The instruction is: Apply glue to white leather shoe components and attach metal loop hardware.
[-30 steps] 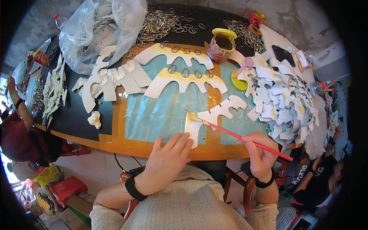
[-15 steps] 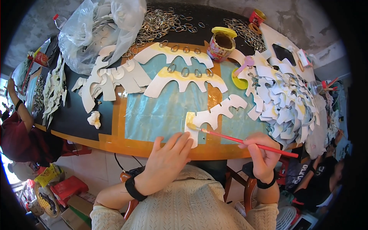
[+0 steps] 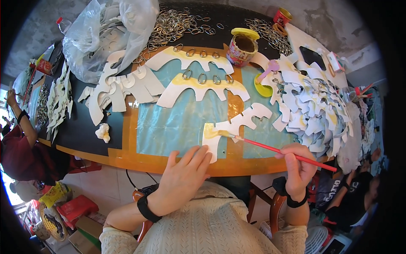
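A white notched cutout piece (image 3: pixel 215 146) lies on the blue sheet near the table's front edge, yellowish glue spread over its left end. My left hand (image 3: pixel 182 180) rests palm down with fingers stretched out, the fingertips touching the lower part of this piece. Pinched in my right hand (image 3: pixel 299 165) is a red-handled paintbrush (image 3: pixel 270 147); its bristles touch the piece just right of the glued end. Beyond it lie two similar glue-coated pieces, a nearer one (image 3: pixel 203 89) and a farther one (image 3: pixel 169 58), each carrying several metal rings along the top.
An open glue can (image 3: pixel 242 50) stands at the back. Plain cutouts (image 3: pixel 127 86) lie left beside a plastic bag (image 3: pixel 93 46); a heap of glued pieces (image 3: pixel 315 108) fills the right. Metal rings (image 3: pixel 175 23) are piled behind. Other people sit at both sides.
The brush has moved to the right along the white piece, from its left end toward the middle, and the glue patch has widened. My left hand stays in place.
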Tool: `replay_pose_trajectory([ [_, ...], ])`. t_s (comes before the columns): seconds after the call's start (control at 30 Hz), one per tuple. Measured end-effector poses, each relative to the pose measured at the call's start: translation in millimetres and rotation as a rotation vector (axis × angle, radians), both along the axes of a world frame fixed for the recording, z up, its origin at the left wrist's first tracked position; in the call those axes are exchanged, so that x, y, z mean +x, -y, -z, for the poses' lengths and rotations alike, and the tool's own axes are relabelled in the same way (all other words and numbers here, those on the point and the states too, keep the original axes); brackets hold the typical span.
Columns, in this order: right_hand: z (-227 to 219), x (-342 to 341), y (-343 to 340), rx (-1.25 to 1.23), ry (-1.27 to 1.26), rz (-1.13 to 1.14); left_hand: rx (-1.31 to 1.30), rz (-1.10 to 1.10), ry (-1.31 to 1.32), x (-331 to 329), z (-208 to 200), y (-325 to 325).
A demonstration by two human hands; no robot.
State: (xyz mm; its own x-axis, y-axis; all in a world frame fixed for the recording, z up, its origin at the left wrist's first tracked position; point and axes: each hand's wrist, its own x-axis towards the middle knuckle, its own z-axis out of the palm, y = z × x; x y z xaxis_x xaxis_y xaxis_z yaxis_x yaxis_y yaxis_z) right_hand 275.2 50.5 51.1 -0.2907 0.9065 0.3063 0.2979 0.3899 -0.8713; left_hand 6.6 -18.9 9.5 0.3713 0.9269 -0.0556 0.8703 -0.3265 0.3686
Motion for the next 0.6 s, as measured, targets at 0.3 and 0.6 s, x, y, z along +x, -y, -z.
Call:
replay_pose_trajectory([
  [0.3,0,-5,6,-0.028,0.038,0.025,0.003,-0.002,-0.003,0,0,0],
  [0.6,5,-10,2,0.042,0.024,-0.053,0.008,0.0,-0.011,1,0,0],
])
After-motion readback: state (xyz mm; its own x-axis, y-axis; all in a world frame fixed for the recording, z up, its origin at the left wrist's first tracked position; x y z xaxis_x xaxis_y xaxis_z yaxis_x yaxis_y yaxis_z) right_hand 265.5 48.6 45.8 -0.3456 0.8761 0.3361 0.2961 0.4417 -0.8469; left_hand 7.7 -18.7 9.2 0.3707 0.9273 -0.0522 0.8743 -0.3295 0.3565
